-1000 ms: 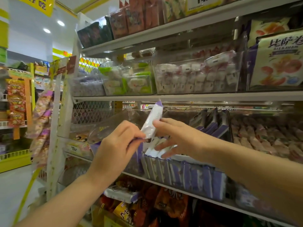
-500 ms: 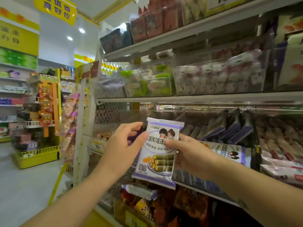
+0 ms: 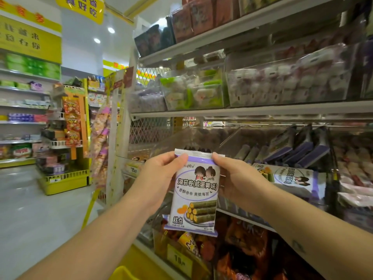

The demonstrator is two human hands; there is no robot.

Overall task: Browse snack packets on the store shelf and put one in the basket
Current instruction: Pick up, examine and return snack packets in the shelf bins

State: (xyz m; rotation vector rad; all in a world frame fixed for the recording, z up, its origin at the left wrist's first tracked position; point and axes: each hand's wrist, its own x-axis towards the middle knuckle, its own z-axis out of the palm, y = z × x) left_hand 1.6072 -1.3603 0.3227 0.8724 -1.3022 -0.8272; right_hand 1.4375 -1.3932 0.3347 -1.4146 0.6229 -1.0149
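A white and purple snack packet with seaweed rolls printed on it hangs upright in front of the shelf, its printed face toward me. My left hand pinches its top left corner and my right hand pinches its top right corner. More packets of the same kind lie in the clear bin behind my right hand. A yellow basket edge shows at the bottom of the view, below my left arm.
The shelf unit fills the right side with clear bins of wrapped sweets above and orange packets below. A yellow display rack stands across the aisle on the left, past open grey floor.
The packet was pulled out of the bin edge-on, then turned face toward me and brought closer and lower. Both hands shifted from its middle to its top corners.
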